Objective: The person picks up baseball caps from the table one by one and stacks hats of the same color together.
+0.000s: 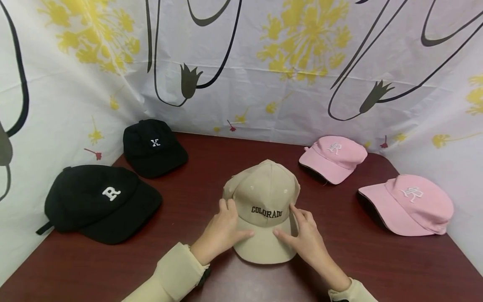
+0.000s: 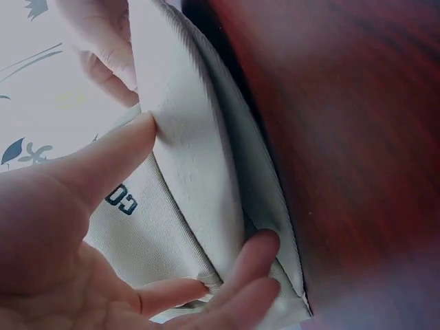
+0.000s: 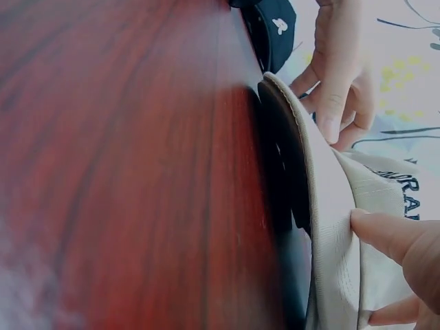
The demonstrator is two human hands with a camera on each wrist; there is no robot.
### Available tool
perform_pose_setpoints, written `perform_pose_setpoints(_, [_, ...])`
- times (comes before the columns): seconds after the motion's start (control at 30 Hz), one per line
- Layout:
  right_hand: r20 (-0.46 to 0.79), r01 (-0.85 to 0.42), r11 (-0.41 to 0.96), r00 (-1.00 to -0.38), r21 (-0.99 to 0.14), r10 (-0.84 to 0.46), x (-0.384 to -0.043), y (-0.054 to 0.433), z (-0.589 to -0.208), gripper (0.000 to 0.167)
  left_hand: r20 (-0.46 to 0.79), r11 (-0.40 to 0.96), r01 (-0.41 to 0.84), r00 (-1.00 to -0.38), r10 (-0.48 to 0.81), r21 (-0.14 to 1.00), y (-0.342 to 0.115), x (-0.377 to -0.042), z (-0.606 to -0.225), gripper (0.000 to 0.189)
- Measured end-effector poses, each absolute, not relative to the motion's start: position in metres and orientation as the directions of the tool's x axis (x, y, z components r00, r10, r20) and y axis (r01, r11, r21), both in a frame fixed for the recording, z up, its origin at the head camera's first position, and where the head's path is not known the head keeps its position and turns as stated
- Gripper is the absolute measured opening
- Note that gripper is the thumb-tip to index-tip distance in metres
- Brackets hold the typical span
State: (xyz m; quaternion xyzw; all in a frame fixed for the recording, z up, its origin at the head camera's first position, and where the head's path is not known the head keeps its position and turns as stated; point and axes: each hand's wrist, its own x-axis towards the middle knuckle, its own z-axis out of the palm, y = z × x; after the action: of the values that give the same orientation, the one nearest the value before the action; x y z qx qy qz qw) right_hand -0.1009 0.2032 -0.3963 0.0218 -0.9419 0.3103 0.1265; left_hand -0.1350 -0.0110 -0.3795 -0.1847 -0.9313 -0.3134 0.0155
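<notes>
A beige baseball cap with dark COLORADO lettering sits mid-table, its brim toward me. Another beige layer shows under this brim in the left wrist view, like a second cap below. My left hand holds the cap's left side, thumb on top where brim meets crown and fingers along the side. On the opposite side my right hand holds it the same way, thumb on the brim and fingers against the crown. The brim's dark underside is visible in the right wrist view.
Two black caps with white letters, a nearer one and a farther one, lie at the left. Two pink caps, one near and one far, lie at the right. A patterned white cloth hangs behind the dark red table.
</notes>
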Motion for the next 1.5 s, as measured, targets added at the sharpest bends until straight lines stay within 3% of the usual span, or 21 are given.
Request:
perform_pose_setpoints(0.43, [0.245, -0.144, 0.874, -0.969, -0.463, -0.03, -0.105, 0.206, -0.396, 0.081, 0.046, 0.824, 0.359, -0.925, 0.378, 0.438, -0.009, -0.139, -0.381, 0.075])
perform_pose_setpoints(0.77, [0.206, -0.14, 0.893, -0.977, -0.427, -0.055, -0.107, 0.208, -0.394, 0.082, 0.046, 0.851, 0.377, -0.92, 0.389, 0.365, -0.009, -0.139, -0.38, 0.08])
perform_pose_setpoints(1.0, [0.2, -0.175, 0.854, -0.976, -0.49, -0.086, -0.108, 0.215, -0.391, 0.081, 0.012, 0.863, 0.398, -0.91, 0.415, 0.309, -0.012, -0.137, -0.373, 0.086])
perform_pose_setpoints(1.17, [0.214, -0.226, 0.81, -0.968, -0.541, -0.127, -0.109, 0.222, -0.385, 0.076, -0.026, 0.854, 0.43, -0.889, 0.457, 0.292, -0.019, -0.139, -0.362, 0.076])
perform_pose_setpoints(1.3, [0.232, -0.236, 0.803, -0.965, -0.547, -0.125, -0.11, 0.229, -0.378, 0.07, 0.027, 0.847, 0.442, -0.89, 0.455, 0.295, -0.026, -0.144, -0.353, 0.067])
perform_pose_setpoints(1.5, [0.242, -0.197, 0.82, -0.967, -0.537, -0.074, -0.108, 0.243, -0.363, 0.064, 0.232, 0.809, 0.521, -0.851, 0.471, 0.271, -0.03, -0.15, -0.335, 0.06])
